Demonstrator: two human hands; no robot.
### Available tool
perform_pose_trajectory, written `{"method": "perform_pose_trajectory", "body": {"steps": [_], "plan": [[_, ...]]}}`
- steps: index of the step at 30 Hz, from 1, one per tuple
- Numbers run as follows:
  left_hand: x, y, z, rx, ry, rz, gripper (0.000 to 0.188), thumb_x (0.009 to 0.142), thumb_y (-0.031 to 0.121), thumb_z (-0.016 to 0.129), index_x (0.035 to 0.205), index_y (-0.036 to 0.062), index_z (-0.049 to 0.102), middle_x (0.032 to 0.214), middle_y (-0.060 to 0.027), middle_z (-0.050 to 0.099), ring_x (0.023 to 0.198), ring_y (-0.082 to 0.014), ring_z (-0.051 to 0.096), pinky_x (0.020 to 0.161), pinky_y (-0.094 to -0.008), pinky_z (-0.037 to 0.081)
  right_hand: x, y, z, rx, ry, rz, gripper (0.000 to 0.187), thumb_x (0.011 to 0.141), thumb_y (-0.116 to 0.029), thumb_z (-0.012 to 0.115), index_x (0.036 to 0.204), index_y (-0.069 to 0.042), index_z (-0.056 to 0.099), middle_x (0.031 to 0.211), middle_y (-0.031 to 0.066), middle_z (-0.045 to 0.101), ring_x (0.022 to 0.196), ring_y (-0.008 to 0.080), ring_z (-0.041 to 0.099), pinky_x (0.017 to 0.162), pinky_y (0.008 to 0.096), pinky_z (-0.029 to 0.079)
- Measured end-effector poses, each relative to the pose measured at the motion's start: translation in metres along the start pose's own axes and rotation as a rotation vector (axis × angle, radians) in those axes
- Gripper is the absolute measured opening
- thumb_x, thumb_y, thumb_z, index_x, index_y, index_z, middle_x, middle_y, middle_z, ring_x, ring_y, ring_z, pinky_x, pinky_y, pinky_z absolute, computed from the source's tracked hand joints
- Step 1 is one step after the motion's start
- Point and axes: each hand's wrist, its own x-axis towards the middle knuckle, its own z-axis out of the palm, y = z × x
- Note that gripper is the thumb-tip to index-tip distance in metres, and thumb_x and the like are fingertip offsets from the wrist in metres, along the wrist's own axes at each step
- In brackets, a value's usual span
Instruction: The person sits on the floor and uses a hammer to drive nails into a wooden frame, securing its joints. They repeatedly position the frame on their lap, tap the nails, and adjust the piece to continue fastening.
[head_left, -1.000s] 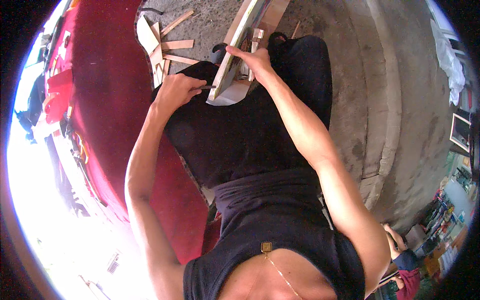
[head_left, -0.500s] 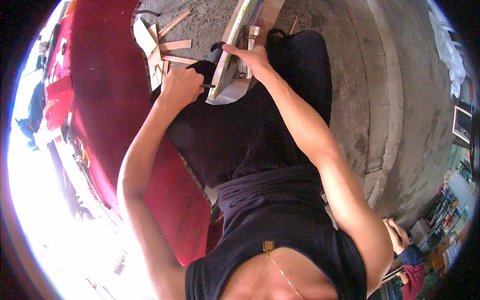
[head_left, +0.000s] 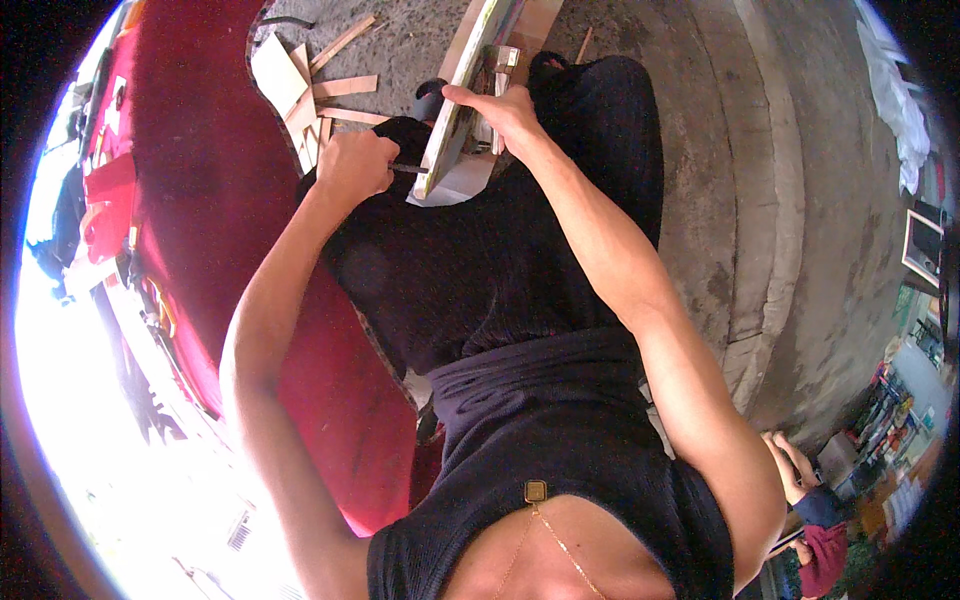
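Note:
My left hand [head_left: 357, 165] is closed in a fist around a thin dark tool [head_left: 408, 169], most of it hidden in the fingers. The tool's visible end points right and reaches the near end of a long panel [head_left: 437, 160] with pale edges. This panel stands tilted between my legs and runs away from me past the upper edge. My right hand [head_left: 505, 112] grips it, thumb laid across toward its left edge and the other fingers largely out of sight. A small shiny block [head_left: 507, 58] sits on the panel's right side, just beyond that hand.
Thin wooden strips [head_left: 345, 86] and a pale board piece [head_left: 280, 75] lie on the concrete floor at upper left. A red cloth-like surface [head_left: 215, 150] runs along my left. At lower right another person's maroon sleeve [head_left: 824, 550] shows. White sheeting [head_left: 900, 120] lies far right.
My left hand has shifted slightly left with the dark tool, and more of the tool's length shows. My right hand and the panel have hardly moved.

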Motion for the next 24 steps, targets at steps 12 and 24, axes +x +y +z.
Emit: {"method": "perform_pose_trajectory", "body": {"steps": [12,24], "plan": [[0.029,-0.023,0.068,-0.443,0.226,0.229,0.014,0.063,0.021,0.073,0.07,0.0127,0.064,0.065,-0.0096,0.063,0.065,-0.0319,0.063,0.06,-0.0421,0.049,-0.004,-0.003,0.001,-0.074,0.025,-0.029,0.067,0.062,-0.041,0.087,0.102,0.007,0.063,0.096,0.0152,0.066,0.083,0.0211,0.066,0.071,0.0342,0.054],[0.036,-0.022,0.088,-0.658,0.266,0.245,0.017,0.062,0.022,0.075,0.069,0.0117,0.064,0.068,-0.0069,0.065,0.065,-0.0297,0.064,0.061,-0.04,0.049,-0.088,-0.074,-0.019,0.031,-0.028,-0.341,0.029,0.083,-0.025,0.075,0.068,-0.009,0.055,0.067,0.0001,0.06,0.057,0.0063,0.054,0.051,0.0239,0.044]]}}
